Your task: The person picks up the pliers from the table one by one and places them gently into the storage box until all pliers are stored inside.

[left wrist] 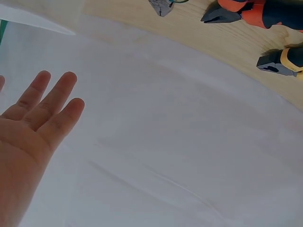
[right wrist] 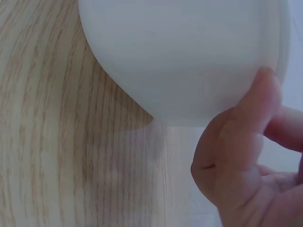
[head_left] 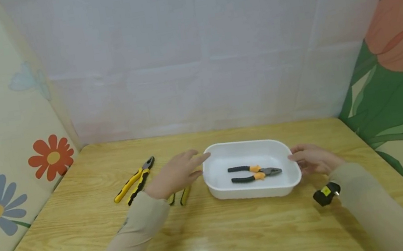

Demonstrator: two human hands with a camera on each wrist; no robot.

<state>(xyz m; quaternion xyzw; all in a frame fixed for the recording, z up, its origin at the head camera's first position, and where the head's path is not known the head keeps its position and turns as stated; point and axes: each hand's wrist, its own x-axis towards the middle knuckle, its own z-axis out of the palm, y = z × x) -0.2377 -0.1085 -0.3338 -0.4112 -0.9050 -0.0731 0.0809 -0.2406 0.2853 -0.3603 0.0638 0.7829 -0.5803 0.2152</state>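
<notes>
A white plastic basin [head_left: 254, 190] stands on the table, with combination pliers [head_left: 255, 173] with black and orange handles lying in it. At its right end my right hand [head_left: 315, 159] pinches the rim, thumb on top and fingers outside, as the right wrist view shows with the basin wall [right wrist: 189, 61]. My left hand [head_left: 175, 174] is at the left rim, its fingers extended; whether they touch it I cannot tell. In the left wrist view the left hand [left wrist: 38, 123] has spread, straight fingers and holds nothing.
Yellow and black pliers [head_left: 137, 183] lie left of my left hand. Two green-edged handles [head_left: 185, 195] stick out below that hand, their tool hidden. Red-orange handled cutters [left wrist: 251, 12] show in the left wrist view. White cloth [head_left: 190, 56] hangs behind the table.
</notes>
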